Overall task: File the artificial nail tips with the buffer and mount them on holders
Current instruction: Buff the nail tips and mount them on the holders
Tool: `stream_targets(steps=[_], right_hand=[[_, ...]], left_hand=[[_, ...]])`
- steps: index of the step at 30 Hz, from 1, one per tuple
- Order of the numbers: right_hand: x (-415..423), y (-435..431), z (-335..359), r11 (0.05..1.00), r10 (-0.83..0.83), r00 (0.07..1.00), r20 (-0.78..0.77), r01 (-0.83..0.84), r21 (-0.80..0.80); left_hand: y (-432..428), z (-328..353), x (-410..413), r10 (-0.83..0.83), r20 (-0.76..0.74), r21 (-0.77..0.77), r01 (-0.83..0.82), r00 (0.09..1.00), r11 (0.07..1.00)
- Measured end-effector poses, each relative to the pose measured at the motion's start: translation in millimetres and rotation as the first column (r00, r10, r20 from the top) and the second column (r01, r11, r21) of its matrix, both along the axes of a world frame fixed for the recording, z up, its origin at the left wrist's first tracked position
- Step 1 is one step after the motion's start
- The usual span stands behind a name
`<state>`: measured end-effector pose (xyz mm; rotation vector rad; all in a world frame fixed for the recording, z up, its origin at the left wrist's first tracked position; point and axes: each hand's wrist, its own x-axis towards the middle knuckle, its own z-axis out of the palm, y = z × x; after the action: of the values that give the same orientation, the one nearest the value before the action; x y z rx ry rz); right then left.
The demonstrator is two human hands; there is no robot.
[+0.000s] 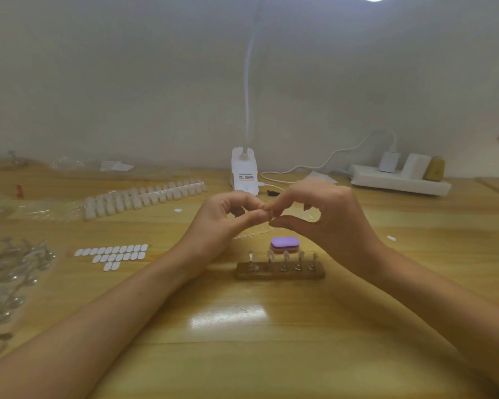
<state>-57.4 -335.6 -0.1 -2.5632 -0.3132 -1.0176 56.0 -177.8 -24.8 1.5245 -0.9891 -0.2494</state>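
Observation:
My left hand and my right hand meet fingertip to fingertip above the table, pinching something small between them; the item is too small and blurred to name. Below them lies the purple and pink buffer block. In front of it stands a dark wooden base with several clear holders upright in a row. A strip of white nail tips lies to the left. A thin bare strip lies just under my hands.
White oval adhesive tabs sit on the wooden table. Clear spare holders pile at the left edge. A white clamp lamp stands at the back, a power strip with plugs at back right.

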Motion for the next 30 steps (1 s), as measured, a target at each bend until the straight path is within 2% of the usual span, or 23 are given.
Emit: stream_targets(steps=[4,6,9,11,13,16,20,24,30], right_hand=[[-11,0,12,0.999,-0.015,1.000,-0.002,0.015,0.048],[-20,-5,14,0.988,-0.028,0.999,-0.021,0.031,0.150],[-38,-12,9,0.940,-0.026,0.995,-0.094,0.056,0.336],[-48,-13,-2,0.927,-0.014,0.987,-0.162,0.073,0.369],[-54,-10,-13,0.924,-0.012,0.977,-0.214,0.093,0.371],[-55,-9,-21,0.908,-0.007,0.970,-0.242,0.107,0.406],[-52,-6,-27,0.897,0.022,0.962,-0.271,0.101,0.431],[-51,-3,-29,0.887,0.034,0.963,-0.268,0.094,0.452],[-49,-1,-28,0.892,0.022,0.962,-0.272,0.105,0.441]], left_hand=[[-2,9,-9,-0.051,0.005,-0.032,0.051,0.999,0.998],[-3,12,-15,-0.043,0.085,0.003,0.042,0.995,0.999],[-5,12,-28,-0.083,0.288,0.201,0.024,0.954,0.979],[-7,9,-38,-0.136,0.380,0.358,-0.010,0.915,0.934],[-9,5,-45,-0.156,0.439,0.432,-0.056,0.885,0.900],[-11,-1,-49,-0.093,0.466,0.377,-0.102,0.880,0.920],[-13,-6,-49,-0.001,0.430,0.300,-0.141,0.903,0.944],[-15,-9,-51,0.059,0.475,0.274,-0.212,0.878,0.938],[-16,-9,-49,0.083,0.437,0.291,-0.228,0.896,0.929]])
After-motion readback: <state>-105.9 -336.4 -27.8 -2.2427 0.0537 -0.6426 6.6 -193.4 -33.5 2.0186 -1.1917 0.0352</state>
